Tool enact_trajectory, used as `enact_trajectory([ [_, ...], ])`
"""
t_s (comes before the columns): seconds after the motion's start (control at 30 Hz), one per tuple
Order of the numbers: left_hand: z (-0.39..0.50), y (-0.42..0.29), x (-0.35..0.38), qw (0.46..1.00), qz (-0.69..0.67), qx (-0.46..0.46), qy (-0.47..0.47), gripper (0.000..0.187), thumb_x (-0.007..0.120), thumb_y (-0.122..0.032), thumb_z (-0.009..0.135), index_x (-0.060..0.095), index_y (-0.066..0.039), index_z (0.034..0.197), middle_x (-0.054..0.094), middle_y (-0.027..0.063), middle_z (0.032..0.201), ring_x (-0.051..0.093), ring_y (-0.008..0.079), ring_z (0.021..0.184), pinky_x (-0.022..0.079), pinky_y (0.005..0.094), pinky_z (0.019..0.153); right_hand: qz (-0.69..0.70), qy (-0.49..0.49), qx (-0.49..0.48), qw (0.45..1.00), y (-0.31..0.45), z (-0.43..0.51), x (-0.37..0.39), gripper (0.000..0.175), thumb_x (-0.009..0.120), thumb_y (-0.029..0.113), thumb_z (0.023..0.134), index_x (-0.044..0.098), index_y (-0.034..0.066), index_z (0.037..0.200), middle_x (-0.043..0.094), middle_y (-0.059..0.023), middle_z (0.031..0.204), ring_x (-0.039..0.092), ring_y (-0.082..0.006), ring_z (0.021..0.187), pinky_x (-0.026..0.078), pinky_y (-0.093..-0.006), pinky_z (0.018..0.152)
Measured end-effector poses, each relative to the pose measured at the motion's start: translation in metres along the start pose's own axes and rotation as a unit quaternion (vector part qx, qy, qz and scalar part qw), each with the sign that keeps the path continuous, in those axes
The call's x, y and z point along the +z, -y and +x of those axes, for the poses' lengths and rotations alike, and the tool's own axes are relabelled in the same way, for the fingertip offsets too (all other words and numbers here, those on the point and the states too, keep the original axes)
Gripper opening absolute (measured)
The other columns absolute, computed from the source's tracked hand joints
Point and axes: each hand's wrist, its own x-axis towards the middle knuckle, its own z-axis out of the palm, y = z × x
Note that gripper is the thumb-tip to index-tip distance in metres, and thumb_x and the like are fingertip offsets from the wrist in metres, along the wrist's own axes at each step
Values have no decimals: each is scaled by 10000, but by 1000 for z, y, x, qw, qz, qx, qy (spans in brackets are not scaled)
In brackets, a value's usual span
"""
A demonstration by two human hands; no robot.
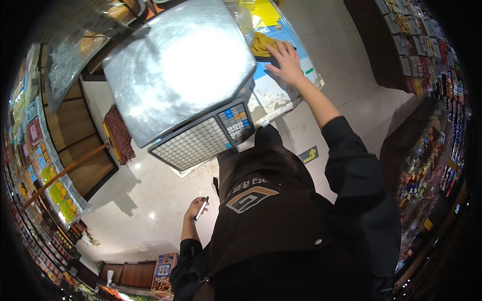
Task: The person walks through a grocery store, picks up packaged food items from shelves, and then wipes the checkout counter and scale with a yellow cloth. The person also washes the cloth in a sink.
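A weighing scale with a broad metal pan (177,71) and a keypad (235,120) stands before me, its pan bright with glare. To its right, my right hand (287,64) reaches over the table with fingers spread, its fingertips at a crumpled yellow cloth (261,46); whether it grips the cloth is not plain. Behind the cloth lie bright yellow sheets (265,13) and clear plastic. My left hand (197,207) hangs low beside my dark apron (263,225), closed around a slim, pale-edged object (201,209), perhaps a phone.
A mop with a dark red head (119,134) and a wooden handle leans at the left, near shelves of packaged goods (56,188). Snack displays (421,158) line the right side. A printed carton (164,271) stands at the lower left. A floor arrow sticker (309,154) lies beyond my apron.
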Motion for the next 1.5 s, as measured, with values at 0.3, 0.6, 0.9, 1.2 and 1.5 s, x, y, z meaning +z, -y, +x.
enact_trajectory([
  [0.3,-32,-91,202,966,-253,49,18,343,434,-213,996,483,-107,1319,635,133,1061,593,135,607,452,221,508,164,131,-348,914,-34,-86,-22,454,678,140,753,580,240,1185,519,-21,1266,481,-243,1128,399,-395,894],
  [0.6,-37,-243,334,929,-273,241,69,542,518,-206,936,337,-118,1439,505,161,1090,481,125,590,408,189,475,67,190,-327,923,56,-33,26,291,658,221,765,652,222,1056,569,-7,1110,489,-192,990,391,-344,788],
  [0.9,-32,-188,351,911,-348,219,31,533,512,-162,930,348,-101,1433,562,160,1057,531,140,573,451,207,442,208,310,-522,767,-80,-35,-31,344,669,107,757,637,178,1091,557,52,1292,494,-242,1051,484,-338,834],
  [1.2,-10,-177,373,908,-364,198,55,543,522,-155,934,337,-116,1443,566,136,1080,534,127,599,469,201,493,258,292,-370,843,37,-40,-5,507,690,111,736,595,177,1229,512,-31,1345,484,-269,1119,509,-362,841],
  [1.5,1,-207,373,906,-337,241,85,518,467,-107,952,322,-128,1449,503,163,1206,555,158,689,442,207,506,151,370,-402,824,-154,-88,-68,247,678,73,710,662,122,952,501,30,1334,496,-275,1012,505,-329,835],
])
